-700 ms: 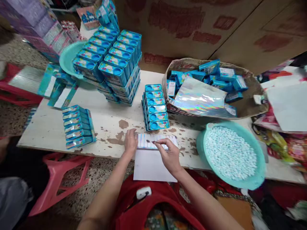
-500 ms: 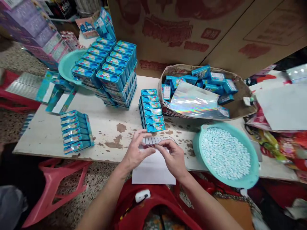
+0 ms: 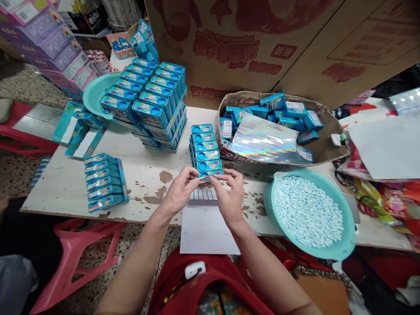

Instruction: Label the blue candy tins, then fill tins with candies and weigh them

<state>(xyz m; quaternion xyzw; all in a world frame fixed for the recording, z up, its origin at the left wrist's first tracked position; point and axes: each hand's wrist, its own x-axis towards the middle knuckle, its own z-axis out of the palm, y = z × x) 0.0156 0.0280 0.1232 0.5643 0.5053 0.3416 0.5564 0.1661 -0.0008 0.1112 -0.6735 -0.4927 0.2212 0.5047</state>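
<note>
A small shiny iridescent strip, seemingly a sticker (image 3: 204,180), is pinched at its left end by my left hand (image 3: 181,189) and at its right end by my right hand (image 3: 229,192). Both hands hold it over the nearest of several blue candy boxes (image 3: 209,165) lined up in a display carton. Below my fingers, a white sheet (image 3: 210,227) hangs over the table edge, with a row of pale strips (image 3: 204,194) along its far end. Whether the strip touches the box is hard to see.
Stacked blue boxes (image 3: 154,103) stand back left, with another filled carton (image 3: 104,181) nearer. Rightward are a cut-down bag (image 3: 328,153) of loose blue boxes and a turquoise basin (image 3: 349,223) of small pale pieces. A large cardboard box (image 3: 315,52) rises behind; a pink stool (image 3: 82,249) stands below.
Both hands have moved forward from the white sheet to the nearest box in the row. The shiny strip now stretches between them, and the pale strips on the sheet are more exposed.
</note>
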